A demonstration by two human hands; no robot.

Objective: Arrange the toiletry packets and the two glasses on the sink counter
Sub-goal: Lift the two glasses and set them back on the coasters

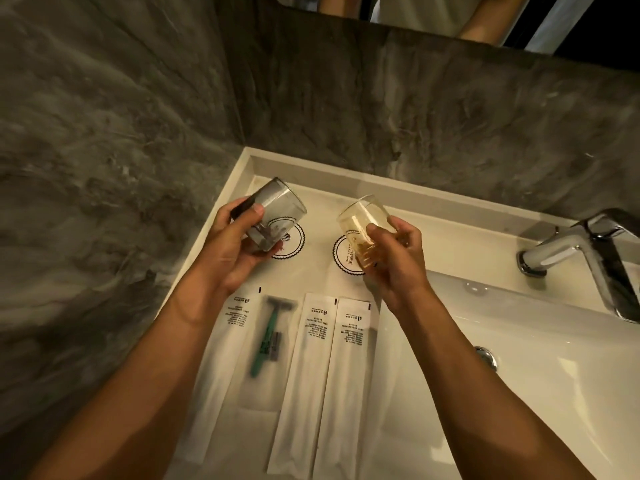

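Nearest us, four long white toiletry packets lie side by side on the white sink counter [408, 220]: a plain packet [221, 344] at the left, partly under the left forearm, then the clear-fronted razor packet [265, 341] showing a green-handled razor, then two printed packets [304, 368] and [343, 375] touching edge to edge. To their right, the basin [519, 341] with its overflow ring. Up from there, both hands are in the air. The left hand [235, 251] wraps a smoky grey glass [273, 213], tilted, mouth pointing away, held above the left round coaster [289, 242]. The right hand [398, 258] grips an amber glass [360, 223], tilted too, covering part of the right coaster [346, 254]. Neither glass touches the counter. Far right, the chrome faucet [581, 251]; behind it all, grey marble wall [381, 98] and a mirror edge [346, 5].
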